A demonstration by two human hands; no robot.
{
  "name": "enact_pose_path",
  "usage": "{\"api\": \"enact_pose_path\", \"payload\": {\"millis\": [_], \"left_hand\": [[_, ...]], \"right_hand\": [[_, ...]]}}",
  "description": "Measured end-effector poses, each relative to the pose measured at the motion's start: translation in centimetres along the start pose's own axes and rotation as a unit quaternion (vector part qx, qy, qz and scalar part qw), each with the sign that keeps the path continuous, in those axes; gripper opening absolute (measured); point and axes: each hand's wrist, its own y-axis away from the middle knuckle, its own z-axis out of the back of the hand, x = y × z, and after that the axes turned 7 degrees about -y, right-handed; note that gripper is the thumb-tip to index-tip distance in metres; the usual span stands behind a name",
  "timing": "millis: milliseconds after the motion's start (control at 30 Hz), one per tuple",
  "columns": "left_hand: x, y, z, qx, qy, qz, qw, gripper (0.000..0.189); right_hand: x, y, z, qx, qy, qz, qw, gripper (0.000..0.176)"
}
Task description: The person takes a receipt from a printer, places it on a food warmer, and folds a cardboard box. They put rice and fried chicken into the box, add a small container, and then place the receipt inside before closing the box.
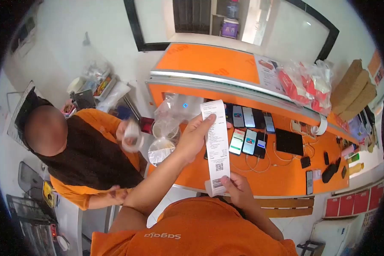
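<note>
A long white printed receipt (216,145) with a QR code hangs stretched between my two hands over the orange desk (281,179). My left hand (195,135) pinches its top end, thumb and fingers closed on the paper. My right hand (237,187) grips its bottom end near my chest. Just left of my left hand stands a clear plastic bag (170,112) over clear lidded cups (162,147).
Several phones (248,141) and a black tablet (289,141) lie on the desk with cables. A person in orange at the left holds a roll of tape (132,137). Bags with red packets (308,85) sit on the raised counter, cardboard boxes (354,89) to the right.
</note>
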Motion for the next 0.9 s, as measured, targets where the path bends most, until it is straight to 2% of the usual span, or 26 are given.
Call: {"api": "enact_pose_path", "payload": {"millis": [67,133,200,233,267,300,333,367,400,433,467,500,533,600,667,700,733,767,800,833,867,900], "left_hand": [[-0.1,0.6,0.2,-0.003,0.003,-0.007,1.000,0.038],[0.5,1.4,0.1,0.000,0.009,-0.010,1.000,0.040],[2.9,3.1,0.1,0.022,0.140,0.020,0.990,0.041],[4.5,4.0,-0.1,0.026,0.139,0.027,0.990,0.041],[6.4,5.1,-0.4,0.004,-0.010,0.000,1.000,0.036],[8.0,5.9,-0.7,-0.016,-0.158,-0.028,0.987,0.032],[9.4,6.3,-0.9,-0.011,-0.158,-0.021,0.987,0.032],[10.7,6.6,-1.3,-0.062,-0.125,0.002,0.990,0.022],[11.4,6.4,-1.3,-0.114,-0.091,0.023,0.989,0.013],[11.8,6.1,-1.1,-0.112,-0.093,0.024,0.989,0.013],[12.2,5.7,-0.9,-0.172,-0.068,0.070,0.980,0.012],[12.4,5.2,-0.7,-0.231,-0.043,0.114,0.965,0.011],[12.2,4.4,0.2,-0.249,-0.009,0.121,0.961,0.010],[11.5,4.4,0.7,-0.207,0.023,0.135,0.969,0.017],[11.9,5.0,0.9,-0.105,0.067,0.156,0.980,0.037],[12.4,5.4,0.9,-0.103,0.066,0.155,0.980,0.037],[12.8,5.7,0.7,-0.062,-0.004,0.181,0.982,0.041],[13.2,6.1,0.6,-0.022,-0.074,0.204,0.976,0.044],[13.6,6.5,-0.2,-0.037,-0.107,0.137,0.984,0.050],[14.2,6.9,-0.4,-0.038,-0.111,0.133,0.984,0.050],[15.0,7.1,-0.3,0.001,-0.140,0.106,0.984,0.049],[15.4,7.3,-0.2,0.039,-0.168,0.081,0.982,0.048]], "right_hand": [[-0.1,-0.2,-0.2,-0.023,-0.009,-0.009,1.000,0.029],[0.1,-0.7,0.1,-0.046,0.060,0.060,0.995,0.030],[0.4,-1.2,0.3,-0.064,0.084,0.065,0.992,0.030],[0.4,-1.5,0.4,-0.080,0.108,0.071,0.988,0.030],[0.2,-1.7,0.7,-0.086,0.104,0.067,0.989,0.030],[-0.1,-2.0,1.1,-0.081,0.165,0.088,0.979,0.028],[-0.7,-2.1,1.4,-0.073,0.225,0.108,0.966,0.026],[-1.3,-2.2,1.5,-0.077,0.222,0.104,0.966,0.026],[-1.8,-2.5,1.6,-0.080,0.313,0.148,0.935,0.023],[-2.2,-2.6,1.6,-0.082,0.400,0.191,0.893,0.021],[-2.6,-2.4,1.5,-0.085,0.399,0.191,0.893,0.021],[-3.1,-1.9,1.3,-0.049,0.418,0.219,0.880,0.021],[-3.5,-1.6,1.2,-0.013,0.436,0.246,0.866,0.022],[-4.0,-2.0,1.6,-0.058,0.451,0.235,0.859,0.020],[-5.1,-3.1,2.7,-0.102,0.464,0.221,0.852,0.018],[-6.2,-4.2,4.0,-0.124,0.386,0.195,0.893,0.021],[-5.9,-5.1,4.5,-0.141,0.306,0.168,0.927,0.025],[-5.2,-5.6,4.6,-0.139,0.307,0.171,0.926,0.025],[-3.2,-6.0,3.8,-0.122,0.070,0.013,0.990,0.029],[-2.1,-6.4,3.4,-0.092,-0.172,-0.148,0.969,0.035],[-6.7,-8.8,6.4,-0.016,-0.078,-0.108,0.991,0.042],[-6.1,-9.4,6.2,-0.013,-0.078,-0.106,0.991,0.042]]}}
